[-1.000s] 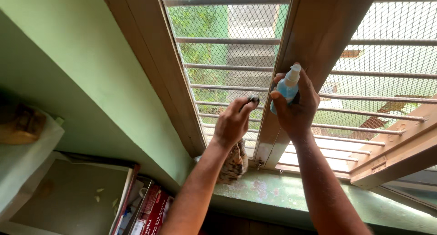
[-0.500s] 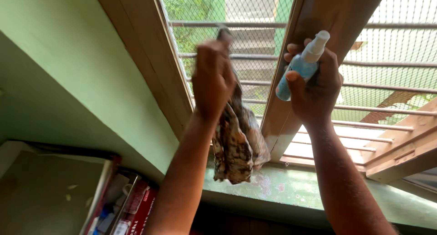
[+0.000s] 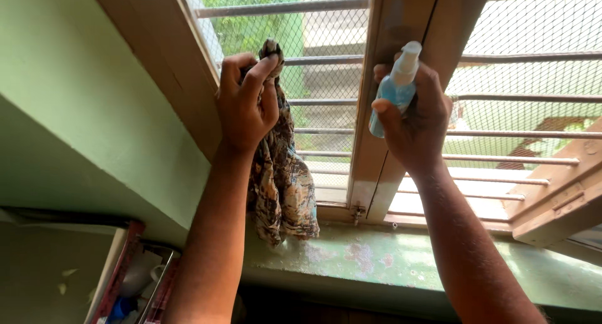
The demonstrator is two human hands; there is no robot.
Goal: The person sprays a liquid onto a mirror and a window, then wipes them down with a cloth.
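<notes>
L hand (image 3: 246, 107) is clenched around the top of a patterned cloth (image 3: 283, 180) — fingers curled tight, thumb pressed over the bunched end, a small tuft poking out above the knuckles. Rest of the cloth hangs down loose in front of the wire mesh (image 3: 326, 79), its lower edge reaching the green sill (image 3: 401, 261) and seeming to touch it. The hand sits just beside the wooden window frame (image 3: 157, 67) on the left, close to the mesh; can't tell if the cloth presses on it.

R hand (image 3: 417, 120) grasps a small blue spray bottle (image 3: 392, 98) w/ a white nozzle. Fingers wrap round the body from behind, thumb lies across the front low down, nozzle sticks out above the grip, tilted a bit to the right. Bottle is held right against the middle wooden post (image 3: 401, 23) — whether a finger rests on the nozzle top, can't tell.

Horizontal metal bars (image 3: 527, 98) run behind the mesh. Sill paint is worn and patchy. Below left, a box of mixed items (image 3: 135, 280) near the green wall (image 3: 81, 111).
</notes>
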